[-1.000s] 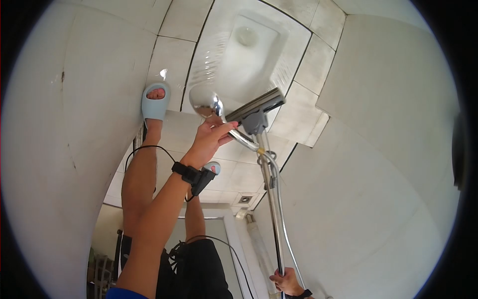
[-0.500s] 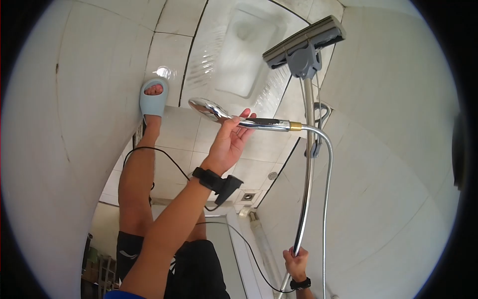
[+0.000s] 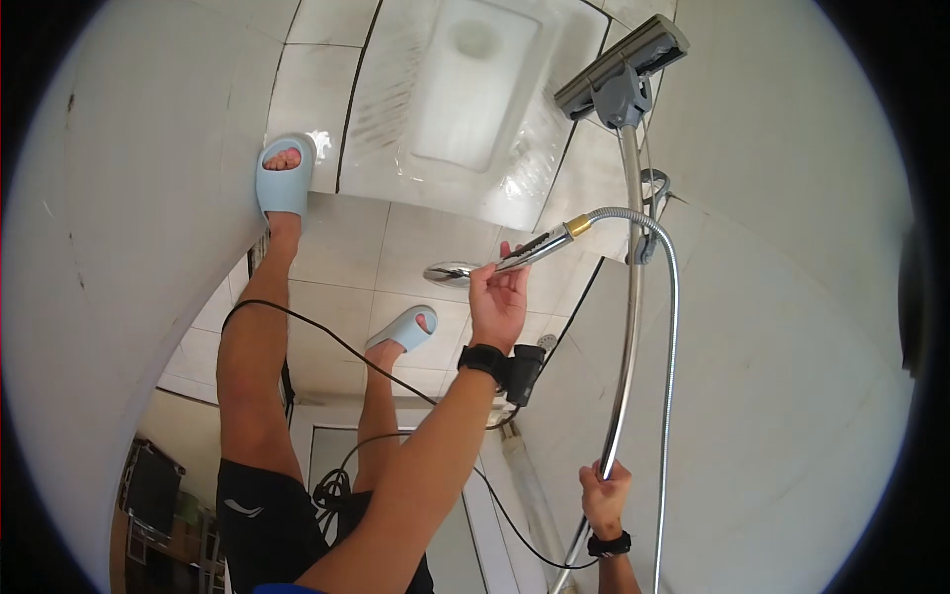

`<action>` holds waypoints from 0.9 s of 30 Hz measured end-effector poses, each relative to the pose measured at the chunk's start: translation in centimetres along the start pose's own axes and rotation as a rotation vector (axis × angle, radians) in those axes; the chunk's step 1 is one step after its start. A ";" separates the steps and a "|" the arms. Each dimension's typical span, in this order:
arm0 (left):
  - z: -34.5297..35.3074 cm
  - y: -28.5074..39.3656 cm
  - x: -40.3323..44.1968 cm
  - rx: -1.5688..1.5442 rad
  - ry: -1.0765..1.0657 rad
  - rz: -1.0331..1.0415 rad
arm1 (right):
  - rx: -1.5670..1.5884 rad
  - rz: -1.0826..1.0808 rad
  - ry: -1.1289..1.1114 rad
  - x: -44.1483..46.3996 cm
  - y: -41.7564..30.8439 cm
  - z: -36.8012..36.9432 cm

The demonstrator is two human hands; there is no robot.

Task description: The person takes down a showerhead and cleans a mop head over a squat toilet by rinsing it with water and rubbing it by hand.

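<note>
A chrome shower head [image 3: 450, 274] with a black-striped handle is in my left hand [image 3: 502, 297]. The handle slopes up to the right toward a brass fitting [image 3: 577, 227] on the metal hose [image 3: 669, 327]. My right hand [image 3: 605, 495], lower right, is closed around the metal pole of a sponge mop [image 3: 627, 366]. At the pole's top, the mop's grey head [image 3: 623, 74] is near the right wall, beside the squat toilet. Both wrists carry black bands, and a black device sits on the left one.
The white squat toilet [image 3: 470, 99] is set in a raised tiled step. Below it on the floor [image 3: 332, 243] is a round drain [image 3: 546, 342]. A black cable [image 3: 336, 340] crosses my legs. Light blue slippers [image 3: 284, 183] are on both feet. Walls close in on both sides.
My left hand has moved right and down, and the shower head has tilted with its handle end higher. The mop has shifted slightly right and up. A second slippered foot now shows.
</note>
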State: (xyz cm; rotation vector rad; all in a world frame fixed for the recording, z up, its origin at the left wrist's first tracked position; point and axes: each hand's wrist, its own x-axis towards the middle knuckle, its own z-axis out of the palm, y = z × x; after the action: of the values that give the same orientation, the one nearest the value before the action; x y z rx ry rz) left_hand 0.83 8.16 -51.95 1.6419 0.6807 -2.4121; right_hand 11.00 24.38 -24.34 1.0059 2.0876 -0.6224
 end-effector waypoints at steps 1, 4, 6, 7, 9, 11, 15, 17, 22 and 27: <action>-0.8 -0.1 0.3 -0.007 -0.005 0.002 | -0.019 -0.010 0.019 -0.1 0.2 -0.1; -3.1 -0.6 0.9 -0.138 0.020 -0.008 | -0.081 -0.033 0.032 -0.9 -0.1 -0.7; -4.9 -1.6 1.5 -0.201 0.020 -0.024 | -0.129 -0.073 0.035 -1.1 -0.2 -1.5; -5.1 -2.3 1.9 -0.244 0.018 -0.050 | -0.131 -0.073 0.028 -1.1 -0.6 -2.1; -6.5 -3.8 2.9 -0.335 -0.035 -0.092 | -0.137 -0.072 0.051 -1.1 -0.7 -2.7; -6.9 -6.0 3.7 -0.408 -0.060 -0.106 | -0.186 -0.122 0.033 0.0 0.9 -4.4; -5.3 -9.0 4.2 -0.481 -0.045 -0.148 | -0.249 -0.118 0.049 1.1 1.6 -6.6; -5.3 -9.4 4.6 -0.497 -0.054 -0.175 | -0.261 -0.130 0.062 1.1 1.4 -7.2; -2.9 -6.9 5.3 -0.350 -0.098 -0.131 | -0.268 -0.151 0.045 0.9 1.7 -7.7; 0.7 -2.3 4.2 0.104 -0.088 -0.023 | -0.121 -0.109 -0.007 1.6 4.2 -4.7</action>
State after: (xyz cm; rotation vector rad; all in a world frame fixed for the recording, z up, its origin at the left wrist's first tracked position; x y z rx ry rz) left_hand -2.28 10.46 -54.91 1.5608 0.5731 -2.5595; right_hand 11.77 30.75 -23.13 0.8254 2.1576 -0.5450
